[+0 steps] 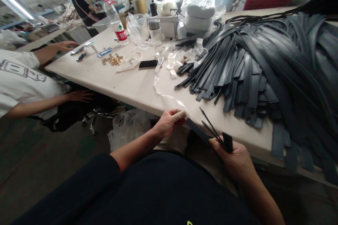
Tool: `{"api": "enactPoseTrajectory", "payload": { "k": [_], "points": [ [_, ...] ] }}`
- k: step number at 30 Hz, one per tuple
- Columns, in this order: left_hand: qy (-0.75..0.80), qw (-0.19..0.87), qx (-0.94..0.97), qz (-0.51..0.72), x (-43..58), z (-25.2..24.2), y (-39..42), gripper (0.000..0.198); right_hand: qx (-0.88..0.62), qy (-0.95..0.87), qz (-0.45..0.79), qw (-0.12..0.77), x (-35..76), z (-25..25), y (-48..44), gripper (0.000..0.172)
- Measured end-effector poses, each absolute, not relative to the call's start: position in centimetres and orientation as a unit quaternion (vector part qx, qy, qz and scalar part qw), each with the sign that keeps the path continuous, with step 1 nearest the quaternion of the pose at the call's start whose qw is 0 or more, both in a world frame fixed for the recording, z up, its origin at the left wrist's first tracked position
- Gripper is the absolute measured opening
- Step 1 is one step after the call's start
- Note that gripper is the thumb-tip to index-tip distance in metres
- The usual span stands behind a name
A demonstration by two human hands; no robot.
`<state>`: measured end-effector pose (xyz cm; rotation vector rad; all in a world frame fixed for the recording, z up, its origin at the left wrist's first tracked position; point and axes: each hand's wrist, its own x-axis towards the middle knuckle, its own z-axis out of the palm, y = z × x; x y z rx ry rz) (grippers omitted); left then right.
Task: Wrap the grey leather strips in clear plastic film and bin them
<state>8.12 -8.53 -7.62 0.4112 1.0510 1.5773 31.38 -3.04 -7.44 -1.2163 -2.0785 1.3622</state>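
Note:
Near the table's front edge, my left hand (171, 122) is closed in a pinch, a pale cover on one digit. It holds the end of a clear plastic strip (169, 95) against the tip of a dark strap (198, 130). The strip trails back across the table. My right hand (233, 156) is closed around the same strap farther along. A slim tool with two dark prongs (211, 125) also sits in that hand; whether it is scissors or tweezers I cannot tell. A short dark flat end (227, 142) sticks up from the grip.
A large heap of dark straps (250, 74) covers the table's right side. Farther back are a phone (148, 64), small gold-coloured metal pieces (113, 59), a plastic bottle (116, 24), a clear flask (155, 38) and bagged goods (198, 12). A co-worker (26, 77) sits at the left.

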Motion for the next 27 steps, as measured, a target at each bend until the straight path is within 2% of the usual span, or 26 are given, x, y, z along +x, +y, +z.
{"api": "enactPoseTrajectory", "payload": {
  "k": [12,16,21,27],
  "points": [
    [0.487,0.554,0.197,0.646,8.9,-8.1,-9.3,0.046,-0.436,-0.777,0.391,0.232,30.8,-7.5,-3.1,0.041],
    [0.491,0.548,0.207,0.645,8.9,-8.1,-9.4,0.045,-0.423,-0.802,0.364,0.212,30.5,-8.6,-2.8,0.043],
    [0.504,0.503,0.268,0.648,8.3,-8.8,-9.7,0.041,-0.417,-0.825,0.328,0.197,30.8,-9.2,-2.7,0.037],
    [0.495,0.554,0.252,0.62,9.9,-8.9,-10.2,0.045,-0.4,-0.802,0.379,0.231,29.3,-7.5,-3.5,0.036]
  ]
}}
